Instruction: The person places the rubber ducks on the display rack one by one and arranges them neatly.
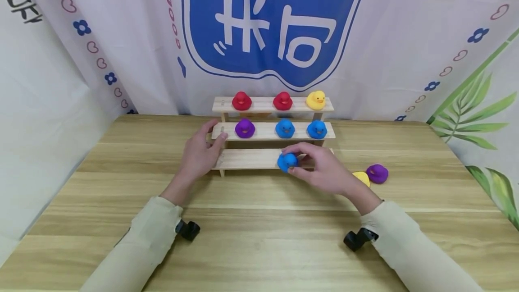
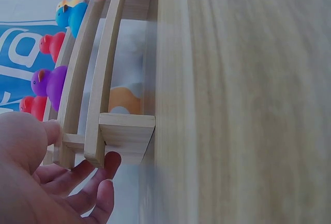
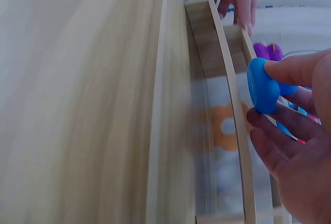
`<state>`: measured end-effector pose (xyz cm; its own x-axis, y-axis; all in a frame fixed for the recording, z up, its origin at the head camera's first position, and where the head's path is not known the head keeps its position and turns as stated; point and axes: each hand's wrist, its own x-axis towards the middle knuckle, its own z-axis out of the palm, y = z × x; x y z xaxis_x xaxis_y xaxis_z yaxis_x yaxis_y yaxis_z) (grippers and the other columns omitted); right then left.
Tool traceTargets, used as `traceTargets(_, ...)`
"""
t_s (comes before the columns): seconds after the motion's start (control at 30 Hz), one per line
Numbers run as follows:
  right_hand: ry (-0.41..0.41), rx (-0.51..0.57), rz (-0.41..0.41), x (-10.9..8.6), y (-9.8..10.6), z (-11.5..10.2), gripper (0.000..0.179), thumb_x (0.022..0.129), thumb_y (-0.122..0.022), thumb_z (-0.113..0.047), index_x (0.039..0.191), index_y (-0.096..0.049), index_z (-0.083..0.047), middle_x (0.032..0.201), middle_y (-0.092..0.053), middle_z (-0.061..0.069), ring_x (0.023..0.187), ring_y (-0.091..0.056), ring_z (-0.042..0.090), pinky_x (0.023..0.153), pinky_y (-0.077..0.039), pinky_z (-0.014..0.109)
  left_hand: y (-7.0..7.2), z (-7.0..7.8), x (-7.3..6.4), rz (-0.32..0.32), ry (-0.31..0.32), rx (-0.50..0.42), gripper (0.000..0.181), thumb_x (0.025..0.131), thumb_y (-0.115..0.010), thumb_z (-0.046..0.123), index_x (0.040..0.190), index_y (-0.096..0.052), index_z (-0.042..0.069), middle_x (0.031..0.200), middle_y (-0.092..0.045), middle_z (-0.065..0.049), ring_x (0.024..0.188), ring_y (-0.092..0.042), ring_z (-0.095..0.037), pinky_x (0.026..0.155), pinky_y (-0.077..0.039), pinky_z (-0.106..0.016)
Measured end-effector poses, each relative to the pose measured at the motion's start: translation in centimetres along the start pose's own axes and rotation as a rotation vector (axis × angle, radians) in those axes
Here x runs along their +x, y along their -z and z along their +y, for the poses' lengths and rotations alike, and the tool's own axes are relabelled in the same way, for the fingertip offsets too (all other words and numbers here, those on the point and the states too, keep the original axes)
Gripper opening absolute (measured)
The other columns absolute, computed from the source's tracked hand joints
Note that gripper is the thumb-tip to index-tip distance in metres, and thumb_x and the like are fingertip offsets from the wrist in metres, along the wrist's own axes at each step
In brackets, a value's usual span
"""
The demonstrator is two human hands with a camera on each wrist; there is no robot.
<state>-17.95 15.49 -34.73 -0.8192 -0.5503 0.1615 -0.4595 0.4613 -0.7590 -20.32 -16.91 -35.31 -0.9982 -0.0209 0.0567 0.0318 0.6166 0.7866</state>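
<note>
A three-tier wooden rack point(image 1: 247, 159) stands on the table. My left hand point(image 1: 201, 148) grips its left end; in the left wrist view the thumb lies on the middle tier and the fingers curl beneath. My right hand point(image 1: 324, 168) pinches a blue rubber duck point(image 1: 286, 162) over the bottom tier, its flat base showing in the right wrist view point(image 3: 262, 87). The middle tier bears a purple duck point(image 1: 245, 128) and two blue ducks point(image 1: 285, 129). Two red ducks point(image 1: 242, 101) and a yellow duck point(image 1: 316, 100) sit on top.
Right of the rack, a purple duck point(image 1: 377, 173) lies on the wooden table point(image 1: 259, 242) beside a yellow thing point(image 1: 362, 178), partly hidden by my right wrist. A printed white curtain point(image 1: 154, 80) hangs close behind the rack.
</note>
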Motion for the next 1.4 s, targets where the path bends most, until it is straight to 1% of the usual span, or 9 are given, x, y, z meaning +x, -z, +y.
traceTargets(0.27,0.04,0.03,-0.014,1.8,-2.3,-1.0,0.039,0.099,-0.076,-0.012,0.137,-0.067,-0.016,0.13,-0.071,0.003,0.115,-0.069,0.023,0.101,-0.061,0.042,0.0,-0.2,0.0,0.002,-0.015,0.013,0.066,0.111,-0.053,0.043,0.167,-0.033,0.015,0.165,-0.045,-0.02,0.117,-0.071,-0.037,0.094,-0.06,-0.049)
traceTargets(0.37,0.06,0.04,-0.018,2.6,-3.2,-1.4,0.036,0.1,-0.074,-0.013,0.135,-0.067,-0.016,0.131,-0.071,0.002,0.115,-0.069,0.022,0.102,-0.061,0.042,-0.1,-0.3,0.0,0.005,-0.005,0.015,0.066,0.111,-0.053,0.044,0.167,-0.032,0.016,0.166,-0.044,-0.02,0.116,-0.07,-0.037,0.095,-0.059,-0.049)
traceTargets(0.53,0.073,0.034,-0.016,3.3,-4.1,-2.0,0.034,0.101,-0.073,-0.014,0.134,-0.067,-0.017,0.132,-0.071,0.0,0.116,-0.069,0.02,0.104,-0.06,0.041,-0.2,-0.2,0.0,0.0,0.015,0.015,0.067,0.111,-0.052,0.044,0.168,-0.031,0.017,0.167,-0.043,-0.019,0.118,-0.066,-0.037,0.101,-0.058,-0.051)
traceTargets(0.67,0.083,0.028,-0.017,3.8,-4.6,-2.4,0.033,0.101,-0.073,-0.015,0.134,-0.068,-0.017,0.131,-0.071,-0.001,0.117,-0.069,0.019,0.105,-0.059,0.04,-0.1,-0.1,0.0,0.004,0.006,0.018,0.067,0.111,-0.052,0.044,0.168,-0.032,0.017,0.166,-0.043,-0.02,0.116,-0.068,-0.037,0.099,-0.059,-0.051)
traceTargets(0.8,0.092,0.034,-0.02,4.3,-5.1,-2.7,0.033,0.102,-0.072,-0.016,0.134,-0.068,-0.017,0.132,-0.071,-0.001,0.119,-0.069,0.02,0.106,-0.058,0.039,-0.1,-0.2,0.0,0.013,-0.005,0.017,0.067,0.111,-0.053,0.043,0.168,-0.032,0.016,0.166,-0.044,-0.021,0.119,-0.068,-0.04,0.1,-0.059,-0.053)
traceTargets(0.9,0.083,0.034,-0.011,4.7,-5.5,-2.9,0.033,0.102,-0.073,-0.017,0.135,-0.068,-0.018,0.133,-0.071,-0.001,0.12,-0.068,0.02,0.107,-0.058,0.039,0.0,-0.2,0.1,0.016,-0.007,0.015,0.067,0.11,-0.054,0.043,0.167,-0.033,0.016,0.165,-0.044,-0.021,0.121,-0.068,-0.04,0.102,-0.058,-0.054)
traceTargets(1.03,0.051,0.024,0.003,5.4,-6.2,-3.1,0.033,0.102,-0.073,-0.021,0.135,-0.068,-0.022,0.134,-0.07,-0.003,0.118,-0.066,0.018,0.108,-0.056,0.038,0.1,-0.2,0.1,0.011,-0.001,0.013,0.067,0.11,-0.054,0.043,0.168,-0.032,0.016,0.165,-0.044,-0.02,0.123,-0.066,-0.041,0.103,-0.058,-0.054)
traceTargets(1.17,0.023,0.015,0.0,6.0,-6.7,-3.2,0.032,0.103,-0.072,-0.022,0.135,-0.068,-0.023,0.134,-0.07,-0.003,0.119,-0.065,0.018,0.108,-0.055,0.039,0.0,-0.2,0.1,-0.001,0.008,0.016,0.067,0.111,-0.053,0.045,0.168,-0.031,0.017,0.166,-0.043,-0.019,0.125,-0.064,-0.04,0.106,-0.057,-0.055)
traceTargets(1.4,-0.003,-0.024,0.007,6.7,-7.3,-3.4,0.034,0.103,-0.072,-0.02,0.136,-0.068,-0.021,0.133,-0.07,0.0,0.12,-0.064,0.019,0.109,-0.055,0.04,0.0,-0.3,0.3,0.0,-0.011,0.021,0.066,0.111,-0.053,0.043,0.167,-0.032,0.016,0.164,-0.045,-0.02,0.117,-0.066,-0.039,0.103,-0.057,-0.054)
